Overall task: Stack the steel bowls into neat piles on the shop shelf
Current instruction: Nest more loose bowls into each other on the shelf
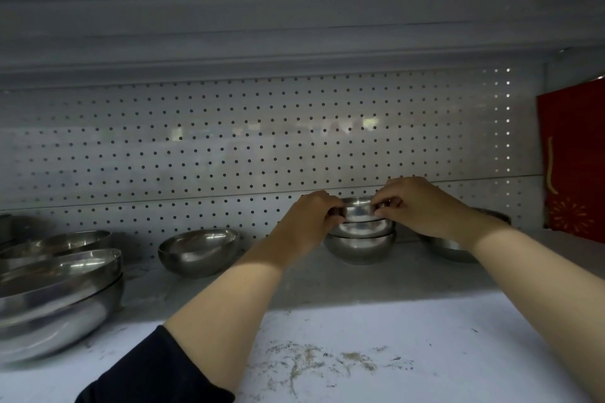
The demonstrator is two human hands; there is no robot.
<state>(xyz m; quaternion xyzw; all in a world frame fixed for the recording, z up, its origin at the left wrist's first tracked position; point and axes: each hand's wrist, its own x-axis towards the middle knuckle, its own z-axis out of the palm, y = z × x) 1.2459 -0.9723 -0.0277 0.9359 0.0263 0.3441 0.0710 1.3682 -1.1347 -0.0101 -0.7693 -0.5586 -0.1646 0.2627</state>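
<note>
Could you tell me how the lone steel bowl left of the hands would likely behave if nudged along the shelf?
The lone bowl has a rounded underside and already sits tilted, so it would probably rock rather than slide cleanly. Its polished steel looks smooth, likely slippery to pinch. It looks rigid, so it should hold its shape on the shelf.

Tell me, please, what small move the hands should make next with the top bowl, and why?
Probably lower it straight down and let go. The left hand and right hand pinch the rim of the top bowl, which already sits over the small stack at the back of the shelf.
</note>
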